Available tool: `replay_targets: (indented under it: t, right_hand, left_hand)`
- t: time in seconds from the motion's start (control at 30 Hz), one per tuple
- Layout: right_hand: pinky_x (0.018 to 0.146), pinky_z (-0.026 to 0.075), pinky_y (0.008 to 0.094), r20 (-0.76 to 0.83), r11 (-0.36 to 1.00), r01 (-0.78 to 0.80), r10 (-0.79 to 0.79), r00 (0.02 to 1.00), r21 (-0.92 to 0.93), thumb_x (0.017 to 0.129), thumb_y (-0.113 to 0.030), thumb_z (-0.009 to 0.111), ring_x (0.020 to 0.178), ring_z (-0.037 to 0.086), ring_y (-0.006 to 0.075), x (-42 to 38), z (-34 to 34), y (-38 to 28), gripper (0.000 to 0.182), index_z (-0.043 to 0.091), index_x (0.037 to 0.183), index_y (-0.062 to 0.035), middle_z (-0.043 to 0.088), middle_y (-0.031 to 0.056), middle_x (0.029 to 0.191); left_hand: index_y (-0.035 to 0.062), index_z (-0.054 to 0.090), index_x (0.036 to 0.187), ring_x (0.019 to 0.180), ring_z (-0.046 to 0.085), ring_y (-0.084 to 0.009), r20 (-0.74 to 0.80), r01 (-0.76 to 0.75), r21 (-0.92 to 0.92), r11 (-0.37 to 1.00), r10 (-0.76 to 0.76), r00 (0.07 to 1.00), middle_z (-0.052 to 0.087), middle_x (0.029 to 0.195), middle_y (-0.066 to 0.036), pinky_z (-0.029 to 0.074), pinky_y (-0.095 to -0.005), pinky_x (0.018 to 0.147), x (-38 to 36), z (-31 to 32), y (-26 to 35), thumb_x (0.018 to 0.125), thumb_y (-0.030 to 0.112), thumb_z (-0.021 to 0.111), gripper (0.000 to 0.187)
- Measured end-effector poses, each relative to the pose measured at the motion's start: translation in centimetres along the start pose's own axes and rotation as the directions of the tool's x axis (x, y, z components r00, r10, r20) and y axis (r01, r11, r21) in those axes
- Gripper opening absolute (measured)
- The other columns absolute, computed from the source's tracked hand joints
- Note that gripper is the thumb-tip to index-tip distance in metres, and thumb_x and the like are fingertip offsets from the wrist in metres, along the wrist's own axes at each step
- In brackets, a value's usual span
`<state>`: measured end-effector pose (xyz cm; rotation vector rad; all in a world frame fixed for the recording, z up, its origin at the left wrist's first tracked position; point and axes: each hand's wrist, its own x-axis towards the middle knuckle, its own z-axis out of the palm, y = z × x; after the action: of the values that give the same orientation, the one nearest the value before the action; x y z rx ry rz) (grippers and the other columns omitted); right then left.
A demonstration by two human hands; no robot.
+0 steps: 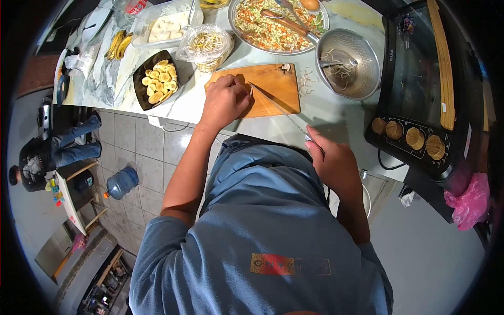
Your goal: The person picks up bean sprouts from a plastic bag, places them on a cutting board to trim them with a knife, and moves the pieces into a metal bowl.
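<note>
A wooden cutting board (273, 92) lies on the pale counter in front of me. My left hand (226, 101) rests at the board's left side, fingers curled and pressed on something too small to make out. A long knife (278, 105) slants across the board, its tip near my left fingertips. Its handle end is in my right hand (333, 157), which is closed around it off the counter's front edge. A small dark-and-pale scrap (286, 67) sits at the board's top right corner. Thin pale shreds (305, 84) lie just right of the board.
A metal pot (349, 63) and a tray of chopped vegetables (257, 29) stand behind the board. Left are a bag of sprouts (206, 46), a dark bowl of banana slices (160, 81) and a plastic container (165, 26). An oven (420, 79) stands right. Another person (39, 157) is far left.
</note>
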<state>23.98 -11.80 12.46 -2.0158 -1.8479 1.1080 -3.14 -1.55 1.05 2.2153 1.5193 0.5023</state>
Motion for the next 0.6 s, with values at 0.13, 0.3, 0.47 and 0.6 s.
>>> replay_targets:
  t: [0.13, 0.3, 0.47, 0.6]
  right_hand:
    - [0.071, 0.053, 0.0493, -0.043, 0.996, 0.073, -0.076, 0.996, -0.057, 0.097, -0.026, 0.064, 0.077, 0.068, 0.0418, -0.4, 0.5, 0.6, 0.034, 0.070, 0.126, -0.0096, 0.069, 0.0229, 0.081]
    - [0.073, 0.054, 0.0481, -0.056, 0.998, -0.069, 0.070, 0.996, 0.015, 0.098, -0.028, 0.063, 0.080, 0.068, 0.0425, -0.9, 0.0, 1.0, 0.035, 0.068, 0.130, -0.0122, 0.070, 0.0228, 0.085]
    - [0.073, 0.054, 0.0448, -0.090, 0.964, -0.256, 0.262, 0.961, 0.072, 0.099, -0.028, 0.063, 0.081, 0.070, 0.0406, -2.1, -1.6, 2.2, 0.036, 0.067, 0.132, -0.0126, 0.070, 0.0222, 0.086]
    - [0.070, 0.053, 0.0387, -0.142, 0.909, -0.386, 0.408, 0.902, 0.154, 0.100, -0.029, 0.062, 0.075, 0.073, 0.0317, -3.6, -3.0, 3.3, 0.038, 0.066, 0.134, -0.0120, 0.070, 0.0206, 0.080]
  left_hand:
    - [0.0059, 0.076, 0.087, 0.097, 0.061, -0.0300, -0.003, -0.010, -0.014, 1.000, 0.010, 1.000, 0.065, 0.096, -0.010, 0.046, -0.0428, 0.086, 0.0, -0.1, -0.1, 0.078, 0.021, 0.078, 0.017]
    - [0.0026, 0.074, 0.084, 0.084, 0.065, -0.0318, -0.047, -0.066, -0.012, 0.998, 0.066, 0.997, 0.066, 0.092, -0.012, 0.053, -0.0424, 0.078, 0.4, -0.7, 0.1, 0.077, 0.016, 0.080, 0.016]
    - [0.0032, 0.074, 0.084, 0.087, 0.065, -0.0328, 0.029, -0.019, -0.077, 0.997, 0.021, 0.999, 0.066, 0.095, -0.011, 0.052, -0.0443, 0.081, 1.2, -0.7, 0.4, 0.079, 0.020, 0.077, 0.018]
    - [0.0007, 0.072, 0.085, 0.082, 0.065, -0.0320, -0.024, -0.132, -0.103, 0.986, 0.130, 0.991, 0.063, 0.092, -0.012, 0.053, -0.0396, 0.074, 2.8, -0.4, 1.6, 0.082, 0.016, 0.079, 0.017]
